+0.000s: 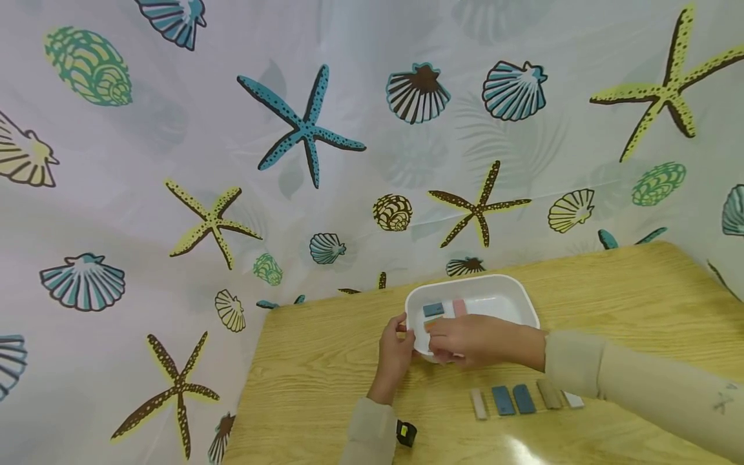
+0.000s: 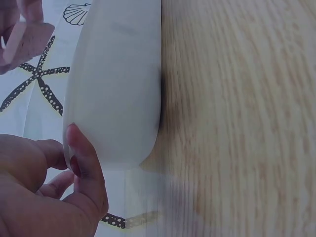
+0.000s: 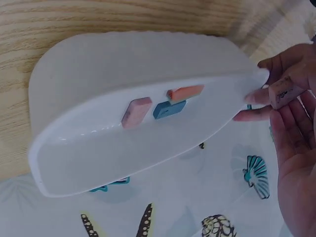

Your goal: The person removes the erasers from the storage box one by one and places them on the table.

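Before us, a person's left hand (image 1: pixel 396 347) grips, fingers bent, below the frame's centre, the pale-sleeved left forearm (image 1: pixel 369 431) angled up from the bottom edge; near it, the right hand (image 1: pixel 475 338) pinches, the right forearm (image 1: pixel 651 386) extended from the lower right.

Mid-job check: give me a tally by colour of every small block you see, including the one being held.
Blue blocks: 3 (1 in the tray, 2 on the table)
Pink blocks: 2 (1 in the tray, 1 in the right hand)
Orange block: 1 (tray)
Beige or tan blocks: 2 (table)
White block: 1 (table)
Total visible: 9
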`<action>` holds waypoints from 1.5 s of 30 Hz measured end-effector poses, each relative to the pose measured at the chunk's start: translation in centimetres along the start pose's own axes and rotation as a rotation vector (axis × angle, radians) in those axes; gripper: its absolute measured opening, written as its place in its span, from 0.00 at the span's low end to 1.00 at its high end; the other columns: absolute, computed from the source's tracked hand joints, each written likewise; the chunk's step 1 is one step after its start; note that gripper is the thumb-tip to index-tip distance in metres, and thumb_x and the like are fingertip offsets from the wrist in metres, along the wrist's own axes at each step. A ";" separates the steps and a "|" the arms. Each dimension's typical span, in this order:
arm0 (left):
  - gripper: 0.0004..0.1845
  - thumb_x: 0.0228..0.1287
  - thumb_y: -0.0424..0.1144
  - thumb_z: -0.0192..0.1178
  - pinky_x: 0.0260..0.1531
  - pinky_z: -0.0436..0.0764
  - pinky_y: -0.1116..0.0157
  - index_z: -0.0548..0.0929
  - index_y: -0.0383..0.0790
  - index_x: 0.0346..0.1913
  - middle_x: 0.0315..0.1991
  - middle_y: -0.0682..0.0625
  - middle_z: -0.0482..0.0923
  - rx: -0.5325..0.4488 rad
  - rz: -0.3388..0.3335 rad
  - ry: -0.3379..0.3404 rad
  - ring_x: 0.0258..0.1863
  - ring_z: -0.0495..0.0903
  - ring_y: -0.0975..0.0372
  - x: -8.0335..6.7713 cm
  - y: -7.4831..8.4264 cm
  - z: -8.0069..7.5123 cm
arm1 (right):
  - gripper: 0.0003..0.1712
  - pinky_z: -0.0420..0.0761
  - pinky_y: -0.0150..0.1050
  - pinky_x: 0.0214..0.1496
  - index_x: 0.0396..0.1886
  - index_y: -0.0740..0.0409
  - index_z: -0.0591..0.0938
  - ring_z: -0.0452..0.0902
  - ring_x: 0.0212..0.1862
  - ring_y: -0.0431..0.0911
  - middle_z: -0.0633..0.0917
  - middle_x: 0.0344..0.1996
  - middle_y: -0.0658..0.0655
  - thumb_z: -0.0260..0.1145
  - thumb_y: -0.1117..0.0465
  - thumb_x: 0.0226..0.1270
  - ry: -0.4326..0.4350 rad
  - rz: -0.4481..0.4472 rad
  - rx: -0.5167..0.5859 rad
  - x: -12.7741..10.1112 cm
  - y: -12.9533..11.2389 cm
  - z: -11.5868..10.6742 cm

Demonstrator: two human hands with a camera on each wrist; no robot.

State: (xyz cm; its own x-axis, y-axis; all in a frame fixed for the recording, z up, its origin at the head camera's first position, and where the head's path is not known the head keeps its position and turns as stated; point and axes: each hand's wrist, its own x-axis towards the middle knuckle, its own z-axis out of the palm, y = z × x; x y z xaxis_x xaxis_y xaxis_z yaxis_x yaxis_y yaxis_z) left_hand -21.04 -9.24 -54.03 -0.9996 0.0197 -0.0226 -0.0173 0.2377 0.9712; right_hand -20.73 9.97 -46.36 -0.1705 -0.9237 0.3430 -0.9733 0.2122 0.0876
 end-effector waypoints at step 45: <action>0.21 0.67 0.29 0.51 0.27 0.83 0.53 0.69 0.34 0.62 0.40 0.44 0.69 0.001 -0.021 0.017 0.29 0.78 0.48 0.0 0.1 0.2 | 0.08 0.68 0.21 0.32 0.28 0.40 0.78 0.68 0.35 0.33 0.74 0.31 0.38 0.70 0.57 0.52 -0.536 -0.208 -0.032 1.2 -4.3 4.9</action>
State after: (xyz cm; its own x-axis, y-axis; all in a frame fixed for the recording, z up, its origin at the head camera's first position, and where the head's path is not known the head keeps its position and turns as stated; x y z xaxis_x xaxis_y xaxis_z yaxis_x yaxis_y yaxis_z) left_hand -21.02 -9.04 -53.96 -0.9993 -0.0020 -0.0385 -0.0378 0.2390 0.9703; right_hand -17.51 6.39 -50.96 -0.0383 -0.9779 -0.2054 -0.9909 0.0107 0.1339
